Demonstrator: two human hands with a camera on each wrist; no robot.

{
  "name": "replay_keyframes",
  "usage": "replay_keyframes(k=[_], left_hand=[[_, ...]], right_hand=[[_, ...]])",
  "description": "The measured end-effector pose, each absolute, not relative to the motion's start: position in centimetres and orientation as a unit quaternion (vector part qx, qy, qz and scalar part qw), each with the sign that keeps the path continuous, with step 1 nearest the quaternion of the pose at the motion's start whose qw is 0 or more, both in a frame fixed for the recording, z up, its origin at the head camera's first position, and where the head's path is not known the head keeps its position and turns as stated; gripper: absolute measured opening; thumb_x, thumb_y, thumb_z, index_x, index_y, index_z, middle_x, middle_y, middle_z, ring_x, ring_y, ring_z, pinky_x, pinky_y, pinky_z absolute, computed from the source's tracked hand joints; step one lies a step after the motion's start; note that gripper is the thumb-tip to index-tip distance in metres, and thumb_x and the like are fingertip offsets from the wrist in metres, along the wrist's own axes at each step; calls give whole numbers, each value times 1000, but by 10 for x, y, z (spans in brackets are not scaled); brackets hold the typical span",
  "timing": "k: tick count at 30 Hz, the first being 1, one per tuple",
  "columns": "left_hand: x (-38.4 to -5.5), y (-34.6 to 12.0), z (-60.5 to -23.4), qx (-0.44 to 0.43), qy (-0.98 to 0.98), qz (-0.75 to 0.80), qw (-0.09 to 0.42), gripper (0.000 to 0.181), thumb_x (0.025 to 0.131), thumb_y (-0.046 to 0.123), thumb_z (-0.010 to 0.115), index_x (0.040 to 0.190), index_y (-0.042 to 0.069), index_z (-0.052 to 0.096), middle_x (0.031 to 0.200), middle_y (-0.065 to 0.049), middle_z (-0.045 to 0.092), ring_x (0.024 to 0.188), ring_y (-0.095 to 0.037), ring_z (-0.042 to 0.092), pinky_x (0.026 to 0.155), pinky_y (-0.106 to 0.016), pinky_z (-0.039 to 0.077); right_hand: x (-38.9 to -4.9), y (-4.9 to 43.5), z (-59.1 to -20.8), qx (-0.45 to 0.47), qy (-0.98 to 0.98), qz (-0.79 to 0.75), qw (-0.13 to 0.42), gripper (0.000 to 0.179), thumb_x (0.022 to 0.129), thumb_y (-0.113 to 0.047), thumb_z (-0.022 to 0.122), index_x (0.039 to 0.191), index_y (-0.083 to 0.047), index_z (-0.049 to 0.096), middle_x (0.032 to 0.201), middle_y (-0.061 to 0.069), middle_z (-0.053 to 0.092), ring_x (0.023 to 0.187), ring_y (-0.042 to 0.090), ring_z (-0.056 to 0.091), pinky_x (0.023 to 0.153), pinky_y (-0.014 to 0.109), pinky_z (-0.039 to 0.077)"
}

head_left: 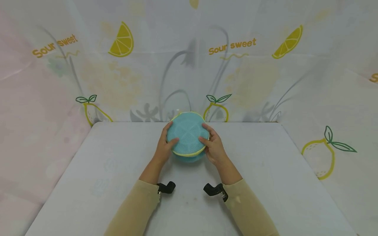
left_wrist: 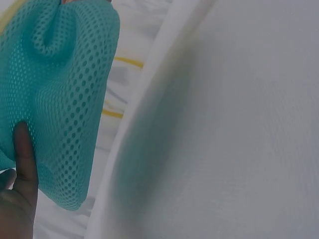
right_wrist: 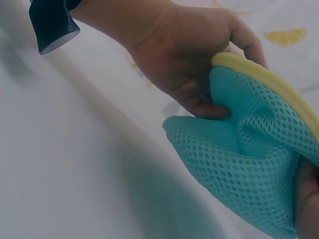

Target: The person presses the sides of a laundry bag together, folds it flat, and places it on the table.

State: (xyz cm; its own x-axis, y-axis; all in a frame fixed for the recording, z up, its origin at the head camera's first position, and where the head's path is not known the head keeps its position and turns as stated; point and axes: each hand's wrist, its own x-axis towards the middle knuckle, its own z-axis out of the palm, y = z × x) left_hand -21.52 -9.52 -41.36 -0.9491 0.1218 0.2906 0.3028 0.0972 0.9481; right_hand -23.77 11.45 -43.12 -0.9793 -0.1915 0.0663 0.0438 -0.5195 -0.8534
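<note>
Mesh item (head_left: 188,132) is partly hidden: its underside can't be seen from above, and the hands cover bits of both side edges. Left wrist view cuts it off at L & top, right wrist view at the R edge, so no full outline there. Can't tell what, if anything, is inside.

Looks: light blue/teal, holey mesh w/ yellow trim; round, approx flat upper face w/ faint seams meeting mid-face. A 2nd blue layer peeks out below the trim on the near side; wrist views show it folded & creased.

Pos: held up btwn both hands, off the desk (head_left: 118,173), nr its far edge, blurry shadow below.

L hand (head_left: 165,142) & R hand (head_left: 215,146) each clamp a side, thumb on upper face, other fingers round the edge; some fingertips hidden behind the mesh. In the left wrist view, one hand at lower L is cut off.

Tan sleeves (head_left: 134,205) run out of frame at bottom; a black mount (head_left: 167,187) at each wrist. Behind: pale backdrop (head_left: 177,19) w/ lemon prints & "Sour sweet", one word cut off at far R.
</note>
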Motion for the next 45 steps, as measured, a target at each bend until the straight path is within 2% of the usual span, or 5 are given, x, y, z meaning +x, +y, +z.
replay_keyframes(k=[11, 17, 21, 28, 45], left_hand=[[-238, -102, -448, -128, -719, -682, 43, 70, 97, 10, 56, 159, 9, 23, 166, -13, 15, 152, -29, 13, 122, -47, 9], [-236, -99, -455, -148, -703, -693, 54, 66, 97, 10, 60, 156, 10, 30, 164, -11, 22, 151, -27, 19, 122, -45, 13], [-234, -96, -455, -158, -704, -690, 58, 66, 97, 11, 62, 155, 9, 31, 163, -13, 24, 150, -28, 21, 122, -46, 15], [-232, -93, -454, -149, -712, -684, 55, 67, 97, 11, 64, 155, 9, 31, 162, -13, 25, 150, -28, 22, 121, -47, 17], [-231, -90, -452, -134, -688, -712, 43, 65, 94, 3, 68, 151, 5, 37, 158, -16, 31, 143, -32, 36, 116, -48, 30]], right_hand=[[-238, 116, -431, -78, 497, -859, 90, 62, 97, 17, 48, 153, -3, 31, 160, 10, 29, 140, 28, 38, 99, 27, 49], [-239, 117, -429, -78, 540, -834, 84, 64, 96, 11, 55, 153, -7, 33, 161, 9, 23, 144, 28, 29, 117, 39, 30], [-240, 118, -429, -75, 581, -807, 78, 68, 94, 8, 60, 154, -11, 34, 162, 9, 20, 146, 30, 25, 119, 45, 23], [-244, 123, -429, -85, 647, -755, 69, 72, 94, 2, 67, 155, -16, 34, 163, 5, 20, 148, 27, 22, 119, 43, 23], [-249, 134, -427, -110, 722, -682, 38, 73, 91, -5, 72, 154, -14, 37, 163, 7, 24, 148, 30, 24, 118, 49, 26]])
